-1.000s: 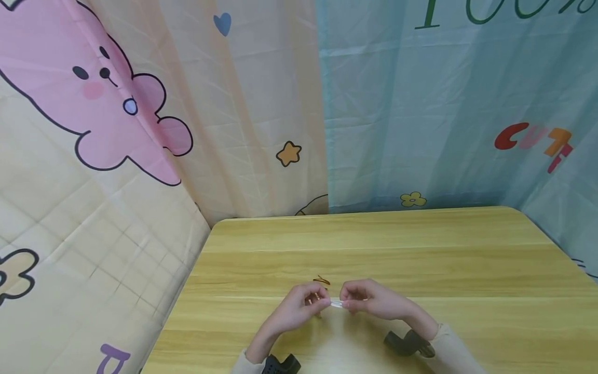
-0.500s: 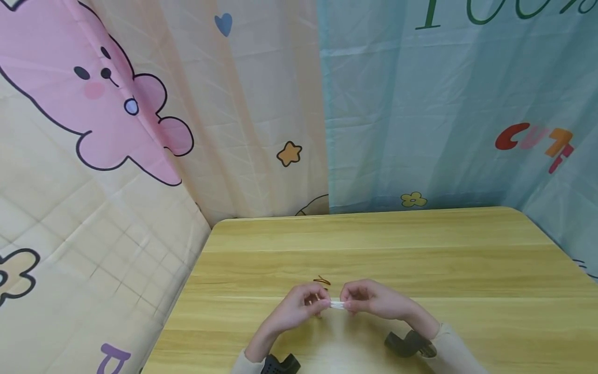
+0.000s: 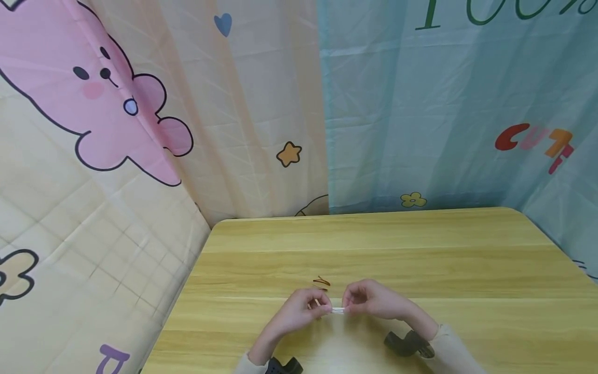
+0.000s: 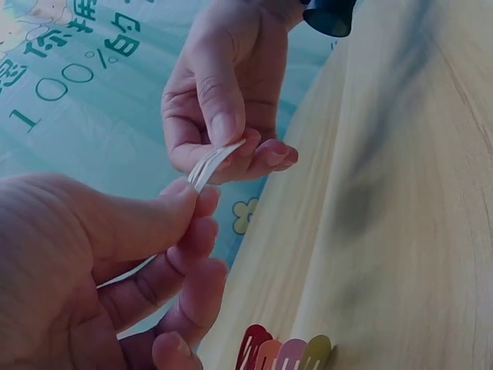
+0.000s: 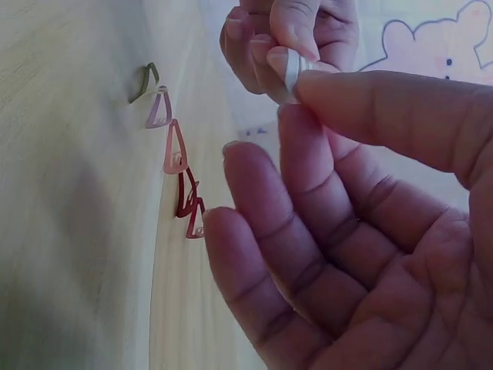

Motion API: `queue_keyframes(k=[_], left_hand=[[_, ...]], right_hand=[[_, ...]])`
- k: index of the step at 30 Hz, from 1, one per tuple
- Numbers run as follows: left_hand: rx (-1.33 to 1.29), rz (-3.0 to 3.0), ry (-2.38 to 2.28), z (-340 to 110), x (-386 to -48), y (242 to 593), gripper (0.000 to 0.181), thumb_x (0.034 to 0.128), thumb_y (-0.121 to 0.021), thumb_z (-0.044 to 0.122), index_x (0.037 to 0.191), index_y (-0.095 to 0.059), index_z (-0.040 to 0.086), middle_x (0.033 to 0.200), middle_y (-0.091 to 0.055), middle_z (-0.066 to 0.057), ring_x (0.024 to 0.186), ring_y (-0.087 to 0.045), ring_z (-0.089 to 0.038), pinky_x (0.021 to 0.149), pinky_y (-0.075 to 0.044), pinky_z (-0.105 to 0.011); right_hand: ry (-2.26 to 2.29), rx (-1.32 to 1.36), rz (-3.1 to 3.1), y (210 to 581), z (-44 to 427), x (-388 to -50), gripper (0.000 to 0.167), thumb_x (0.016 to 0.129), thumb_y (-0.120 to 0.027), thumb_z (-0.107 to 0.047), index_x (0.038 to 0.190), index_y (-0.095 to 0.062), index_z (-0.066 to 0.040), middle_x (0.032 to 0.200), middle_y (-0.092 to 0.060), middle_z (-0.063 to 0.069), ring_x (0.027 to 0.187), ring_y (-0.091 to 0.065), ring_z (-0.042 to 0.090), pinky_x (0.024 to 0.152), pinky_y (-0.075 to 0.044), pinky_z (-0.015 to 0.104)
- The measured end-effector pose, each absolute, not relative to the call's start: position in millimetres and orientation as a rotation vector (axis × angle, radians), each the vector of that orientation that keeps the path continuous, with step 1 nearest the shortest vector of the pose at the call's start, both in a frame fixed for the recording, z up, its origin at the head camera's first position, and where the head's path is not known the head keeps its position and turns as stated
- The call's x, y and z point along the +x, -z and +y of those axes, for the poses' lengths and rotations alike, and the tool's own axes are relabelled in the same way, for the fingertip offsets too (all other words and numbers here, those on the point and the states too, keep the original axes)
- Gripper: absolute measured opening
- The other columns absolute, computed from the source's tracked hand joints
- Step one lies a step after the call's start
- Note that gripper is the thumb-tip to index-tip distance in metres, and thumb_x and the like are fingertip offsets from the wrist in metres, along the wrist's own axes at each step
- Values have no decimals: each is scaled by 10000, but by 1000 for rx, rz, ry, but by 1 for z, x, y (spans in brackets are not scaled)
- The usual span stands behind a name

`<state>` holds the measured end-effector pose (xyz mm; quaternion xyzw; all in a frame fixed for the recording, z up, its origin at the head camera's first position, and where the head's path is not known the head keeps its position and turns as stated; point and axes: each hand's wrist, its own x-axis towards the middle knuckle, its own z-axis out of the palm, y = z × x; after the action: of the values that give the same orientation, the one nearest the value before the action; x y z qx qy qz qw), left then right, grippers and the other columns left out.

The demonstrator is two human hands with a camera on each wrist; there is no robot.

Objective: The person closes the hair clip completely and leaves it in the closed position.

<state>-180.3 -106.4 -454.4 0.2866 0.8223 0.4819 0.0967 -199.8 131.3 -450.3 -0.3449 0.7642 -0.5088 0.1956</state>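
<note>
On table [image 3: 467,270]: 5 coloured clips [image 5: 176,163]; left hand [image 3: 301,311] partly blocks head view.

"100%" [image 4: 73,73], "CUTE" [image 3: 534,140], Chinese characters [image 4: 45,40] on blue cloth [image 3: 397,114]

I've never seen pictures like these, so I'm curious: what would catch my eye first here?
Probably the big pink bear printed on the cloth, upper left in the head view. Next, the left hand and right hand, close together above the table, low in that view, pinching a white clip between them. The left wrist view adds a bright row of coloured clips, red to olive, at its bottom edge.
</note>
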Motion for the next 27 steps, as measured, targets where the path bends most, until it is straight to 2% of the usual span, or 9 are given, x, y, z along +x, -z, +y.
queue_keyframes(k=[8,16,22,27], left_hand=[[755,2548,-1342,-102,-178,456,67,862,-703,165,797,-692,155,762,-593,131,612,-517,-26,553,-440,-210],[722,2534,-1327,-100,-176,458,69,855,-715,202,802,-692,164,769,-600,141,606,-520,-25,548,-435,-211],[733,2580,-1201,-100,-176,461,93,837,-732,237,782,-722,163,690,-604,145,568,-507,-16,541,-421,-204],[709,2635,-1093,-100,-174,463,90,828,-739,242,760,-728,185,657,-616,153,520,-523,-2,513,-417,-199]], right_hand=[[1431,-935,2191,452,130,-198,33,875,-678,-97,847,-688,-110,791,-656,-13,706,-549,75,664,-465,250],[1405,-981,2186,452,129,-197,74,849,-686,-37,836,-675,-109,781,-637,-30,697,-553,73,661,-480,257],[1317,-1098,2212,459,128,-198,74,864,-675,-78,823,-643,-131,770,-609,-57,688,-518,38,640,-463,243],[1266,-1126,2230,467,127,-199,115,837,-671,-23,799,-640,-127,734,-603,-77,642,-507,8,600,-459,227]])
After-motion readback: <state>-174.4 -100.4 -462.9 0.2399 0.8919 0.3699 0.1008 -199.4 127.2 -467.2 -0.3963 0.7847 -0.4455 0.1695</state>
